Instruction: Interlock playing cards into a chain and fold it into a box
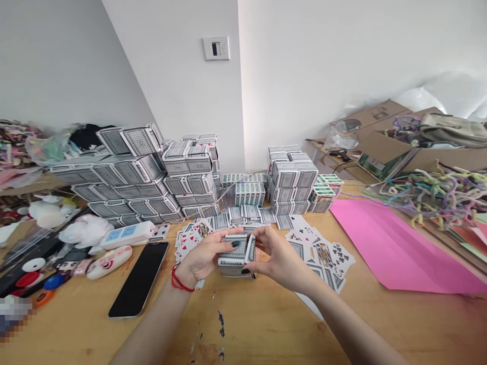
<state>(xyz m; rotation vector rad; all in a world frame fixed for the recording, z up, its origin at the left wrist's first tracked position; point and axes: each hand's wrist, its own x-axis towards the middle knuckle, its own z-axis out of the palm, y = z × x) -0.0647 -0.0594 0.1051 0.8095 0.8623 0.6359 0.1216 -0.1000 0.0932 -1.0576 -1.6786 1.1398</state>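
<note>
Between my hands, low over the wooden table, is a small block built from grey-backed playing cards (233,249). My left hand (205,256) is closed around its left side, with the thumb lying on top. At the block's right side my right hand (277,258) pinches a card (250,248) that stands slightly tilted against it. The far fingers of both hands are partly hidden. Loose cards lie face up to the left (189,241) and fan out on the right (331,258). Behind the block, more cards (243,214) lie face down.
Tall stacks of similar card blocks stand at the back left (144,170) and back centre-right (291,180). Green-patterned card packs (250,193) sit between them. A phone (140,279) and a power strip (127,234) are at left; pink paper (391,248) and pipe cleaners (449,195) at right.
</note>
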